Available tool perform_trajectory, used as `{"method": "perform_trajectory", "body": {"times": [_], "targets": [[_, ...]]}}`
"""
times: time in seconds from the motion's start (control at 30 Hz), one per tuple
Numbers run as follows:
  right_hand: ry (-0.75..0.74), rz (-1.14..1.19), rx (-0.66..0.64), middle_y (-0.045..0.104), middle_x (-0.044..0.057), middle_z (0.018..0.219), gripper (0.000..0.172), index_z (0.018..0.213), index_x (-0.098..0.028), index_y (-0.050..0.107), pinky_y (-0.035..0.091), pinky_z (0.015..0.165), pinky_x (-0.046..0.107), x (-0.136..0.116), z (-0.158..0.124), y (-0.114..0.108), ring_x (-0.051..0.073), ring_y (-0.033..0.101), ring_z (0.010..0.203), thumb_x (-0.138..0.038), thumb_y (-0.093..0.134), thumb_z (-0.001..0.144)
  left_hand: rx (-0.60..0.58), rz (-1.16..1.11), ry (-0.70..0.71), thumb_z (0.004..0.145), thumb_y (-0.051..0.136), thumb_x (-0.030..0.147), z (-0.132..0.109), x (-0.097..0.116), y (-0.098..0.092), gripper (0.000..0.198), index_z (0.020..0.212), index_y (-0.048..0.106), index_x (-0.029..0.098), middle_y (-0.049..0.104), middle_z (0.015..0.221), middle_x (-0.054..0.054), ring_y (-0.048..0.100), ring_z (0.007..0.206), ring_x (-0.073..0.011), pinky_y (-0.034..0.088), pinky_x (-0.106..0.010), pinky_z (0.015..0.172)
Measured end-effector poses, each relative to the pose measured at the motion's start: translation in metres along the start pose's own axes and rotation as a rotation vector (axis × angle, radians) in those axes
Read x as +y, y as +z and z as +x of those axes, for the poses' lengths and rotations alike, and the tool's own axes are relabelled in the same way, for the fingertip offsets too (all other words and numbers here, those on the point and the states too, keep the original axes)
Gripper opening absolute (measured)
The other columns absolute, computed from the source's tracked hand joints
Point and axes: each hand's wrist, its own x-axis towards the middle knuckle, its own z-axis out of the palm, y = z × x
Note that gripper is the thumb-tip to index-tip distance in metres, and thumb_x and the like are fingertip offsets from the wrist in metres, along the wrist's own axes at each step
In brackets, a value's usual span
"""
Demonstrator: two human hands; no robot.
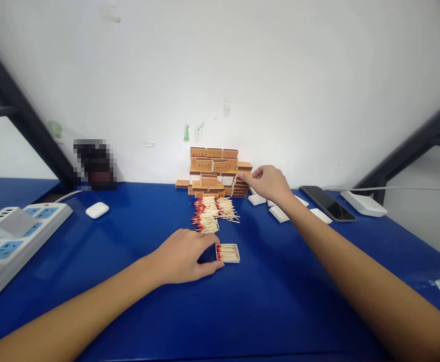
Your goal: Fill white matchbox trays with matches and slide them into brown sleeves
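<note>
My left hand (pixel 189 255) grips the left end of a white matchbox tray (pixel 235 260) between thumb and fingers. Red-tipped matches (pixel 227 252) lie side by side inside that tray. Just beyond it, a loose pile of matches (pixel 209 216) is spread on the table. Orange matchboxes (pixel 214 164) are stacked in several rows against the wall. At the right end of the stack, my right hand (pixel 268 181) has its fingers closed around the edge of a matchbox (pixel 244 171); its far fingers are partly hidden.
White empty-looking trays (pixel 279 214) lie right of the stack, beside a black phone (pixel 327 203) and a white box-shaped device (pixel 363 203). On the left are a white earphone case (pixel 97 209) and a power strip (pixel 27 241). Everything rests on a blue table (pixel 220 322).
</note>
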Motion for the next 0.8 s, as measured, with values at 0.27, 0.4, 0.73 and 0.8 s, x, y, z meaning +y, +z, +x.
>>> {"method": "perform_trajectory", "body": {"times": [0.27, 0.4, 0.73, 0.8], "targets": [[-0.017, 0.319, -0.153, 0.067, 0.005, 0.078, 0.045, 0.081, -0.020, 0.067, 0.040, 0.051, 0.029, 0.016, -0.022, -0.026, 0.013, 0.051, 0.055, -0.063, 0.067, 0.090, 0.055, -0.052, 0.031, 0.095, 0.066, 0.049, -0.001, -0.004, 0.003, 0.037, 0.117, 0.071, 0.019, 0.063, 0.065, 0.003, 0.060, 0.057, -0.0160, 0.039, -0.028, 0.057], [-0.096, 0.589, -0.289, 0.073, 0.005, 0.088, 0.050, 0.084, -0.020, 0.066, 0.047, 0.055, 0.028, 0.027, -0.056, -0.039, 0.011, 0.059, 0.055, -0.069, 0.075, 0.082, 0.255, -0.082, 0.071, 0.094, 0.067, 0.047, -0.003, -0.008, -0.006, 0.035, 0.115, 0.071, 0.019, 0.057, 0.060, 0.006, 0.053, 0.052, -0.0115, 0.037, -0.025, 0.054], [-0.170, 0.779, -0.595, 0.067, 0.000, 0.063, 0.040, 0.081, -0.020, 0.064, 0.048, 0.041, 0.025, 0.008, -0.102, -0.018, 0.012, 0.057, 0.047, -0.057, 0.079, 0.083, 0.450, -0.085, -0.037, 0.093, 0.072, 0.044, 0.001, -0.030, -0.032, 0.032, 0.117, 0.072, 0.022, 0.078, 0.092, 0.001, 0.068, 0.070, -0.0109, 0.051, -0.022, 0.060], [-0.167, 0.767, -0.574, 0.068, 0.001, 0.066, 0.039, 0.082, -0.020, 0.063, 0.047, 0.041, 0.024, 0.008, -0.103, -0.016, 0.012, 0.058, 0.050, -0.056, 0.079, 0.084, 0.426, -0.088, -0.038, 0.093, 0.072, 0.043, 0.002, -0.031, -0.029, 0.033, 0.120, 0.072, 0.023, 0.079, 0.096, 0.001, 0.070, 0.071, -0.0113, 0.053, -0.021, 0.060]]}}
